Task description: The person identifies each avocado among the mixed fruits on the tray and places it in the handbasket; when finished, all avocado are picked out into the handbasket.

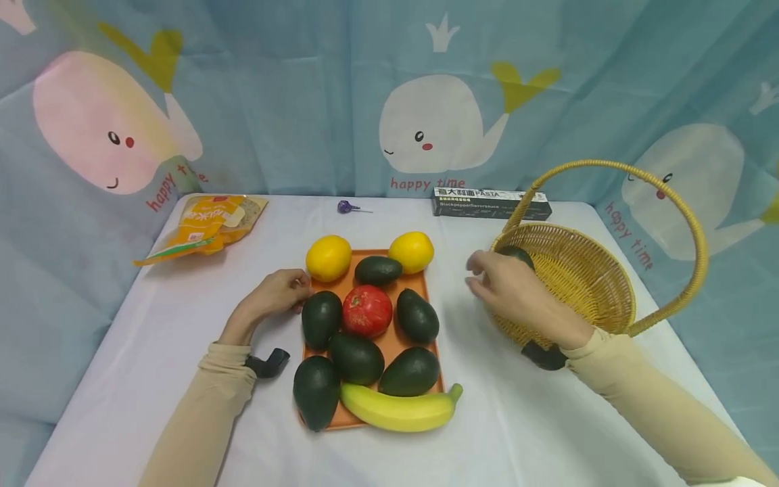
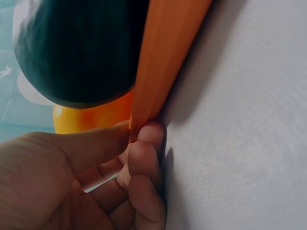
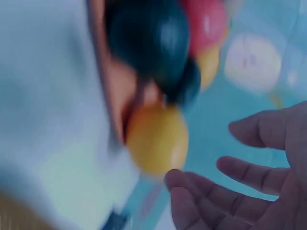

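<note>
My left hand (image 1: 276, 295) pinches the left rim of the orange tray (image 1: 347, 422); in the left wrist view thumb and fingers grip the tray edge (image 2: 160, 52) beneath a dark green avocado (image 2: 81, 52). On the tray lie several avocados (image 1: 417, 316), a red round fruit (image 1: 367, 311), a banana (image 1: 398, 409) and two yellow fruits (image 1: 328, 258). My right hand (image 1: 517, 287) is in the air over the left side of the wicker basket (image 1: 584, 270), holding nothing, its fingers loosely bent in the right wrist view. One avocado (image 1: 516, 256) shows inside the basket, partly hidden by the hand.
A black pasta box (image 1: 493, 205) lies at the back edge, partly behind the basket's tall handle (image 1: 688, 210). A purple lollipop (image 1: 345, 207) lies at the back middle. An orange-yellow food bag (image 1: 207, 226) is at the back left. A printed curtain hangs around the table.
</note>
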Tool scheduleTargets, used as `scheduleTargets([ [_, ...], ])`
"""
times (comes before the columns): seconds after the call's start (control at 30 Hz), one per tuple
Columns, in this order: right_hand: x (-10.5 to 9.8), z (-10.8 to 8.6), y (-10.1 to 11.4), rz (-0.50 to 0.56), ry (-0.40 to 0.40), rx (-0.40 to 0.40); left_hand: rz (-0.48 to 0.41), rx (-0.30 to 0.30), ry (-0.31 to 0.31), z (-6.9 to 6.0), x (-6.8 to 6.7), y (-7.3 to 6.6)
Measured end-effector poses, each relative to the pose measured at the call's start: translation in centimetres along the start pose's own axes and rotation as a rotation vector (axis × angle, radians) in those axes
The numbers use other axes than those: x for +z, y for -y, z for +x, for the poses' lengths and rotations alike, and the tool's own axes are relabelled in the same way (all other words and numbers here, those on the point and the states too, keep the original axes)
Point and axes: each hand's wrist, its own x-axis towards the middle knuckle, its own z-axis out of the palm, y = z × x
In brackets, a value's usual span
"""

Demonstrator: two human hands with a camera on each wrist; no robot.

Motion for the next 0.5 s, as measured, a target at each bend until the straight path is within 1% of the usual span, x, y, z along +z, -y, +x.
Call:
scheduleTargets([
  [0.03, 0.6, 0.1, 1.3, 0.013, 0.014, -0.027, -0.005, -0.004, -0.002, 0.0, 0.0, 0.1],
  [0.1, 1.8, 0.4, 3.4, 0.022, 0.084, -0.068, -0.020, -0.011, -0.004, 0.0, 0.1, 0.2],
  [0.2, 3.7, 0.6, 5.4, -0.006, 0.163, -0.110, -0.034, -0.013, -0.006, 0.0, 0.3, 0.3],
  [0.33, 5.5, 0.8, 6.4, -0.057, 0.214, -0.151, -0.025, -0.008, -0.013, 0.1, 0.4, 0.2],
  [0.43, 6.1, 0.9, 6.5, -0.042, 0.241, -0.134, -0.013, -0.007, -0.015, 0.1, 0.2, 0.1],
  [0.5, 6.0, 0.9, 6.4, -0.015, 0.248, -0.116, -0.007, -0.009, -0.012, 0.1, 0.1, 0.0],
])
